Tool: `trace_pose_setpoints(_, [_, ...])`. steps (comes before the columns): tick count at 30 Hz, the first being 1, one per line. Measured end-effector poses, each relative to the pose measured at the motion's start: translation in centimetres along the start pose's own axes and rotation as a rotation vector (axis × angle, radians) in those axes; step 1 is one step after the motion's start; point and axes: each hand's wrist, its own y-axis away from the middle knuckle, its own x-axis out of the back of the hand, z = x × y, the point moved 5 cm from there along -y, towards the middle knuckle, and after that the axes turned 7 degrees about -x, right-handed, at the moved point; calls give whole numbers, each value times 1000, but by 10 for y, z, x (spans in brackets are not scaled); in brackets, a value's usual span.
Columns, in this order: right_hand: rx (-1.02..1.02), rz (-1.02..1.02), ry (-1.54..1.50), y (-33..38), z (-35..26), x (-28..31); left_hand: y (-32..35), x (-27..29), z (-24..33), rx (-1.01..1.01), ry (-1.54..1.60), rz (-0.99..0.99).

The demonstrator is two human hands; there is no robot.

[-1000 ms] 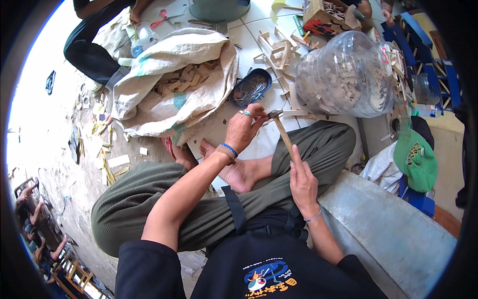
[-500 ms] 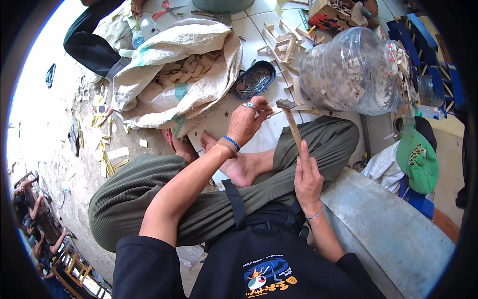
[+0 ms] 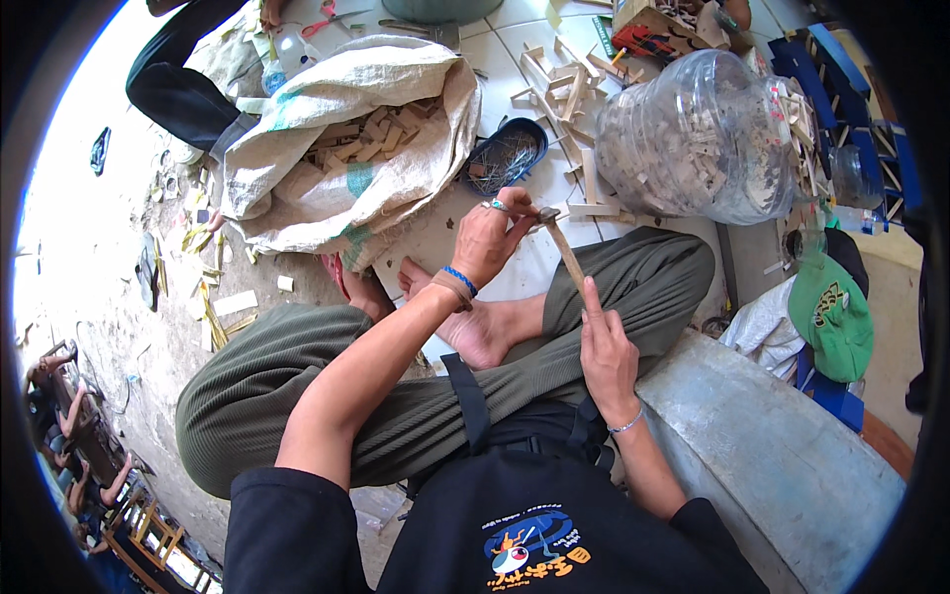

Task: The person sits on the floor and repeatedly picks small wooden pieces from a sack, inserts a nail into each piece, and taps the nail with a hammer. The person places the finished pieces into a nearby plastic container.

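My right hand (image 3: 611,358) grips a hammer by the lower end of its wooden handle (image 3: 568,257), with the forefinger laid along it. The metal hammer head (image 3: 547,215) is right at the fingertips of my left hand (image 3: 485,238). Those left fingers are pinched together; what they hold is hidden behind them and the hammer head. Just beyond my left hand sits a dark blue tray (image 3: 508,156) of loose nails. Small pale wooden frames (image 3: 569,94) lie on the tiles farther off, and one wooden piece (image 3: 594,210) lies right of the hammer head.
At the far left, a white woven sack (image 3: 396,74) holds many wood offcuts. A clear plastic jug (image 3: 683,139) full of small wood pieces lies at right. Beside my right leg are a grey metal surface (image 3: 762,445) and a green cap (image 3: 829,317). Another person's leg (image 3: 183,94) is at upper left.
The hammer head has come down and to the left, from just right of my left fingertips to against them. My left hand has hardly moved.
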Motion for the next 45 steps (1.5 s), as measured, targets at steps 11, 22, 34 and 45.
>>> trace_pose_setpoints(11, [27,73,-139,0,0,3,2,-2,0,-21,5,25])
trace_pose_setpoints(22, [30,70,-164,0,2,5,4,-6,-1,-33,-21,10])
trace_pose_setpoints(34, [-24,40,-128,-3,0,5,0,-2,5,-81,-56,-4])
trace_pose_setpoints(45, [62,204,-311,-25,-18,16,-2,3,-1,-41,-46,31])
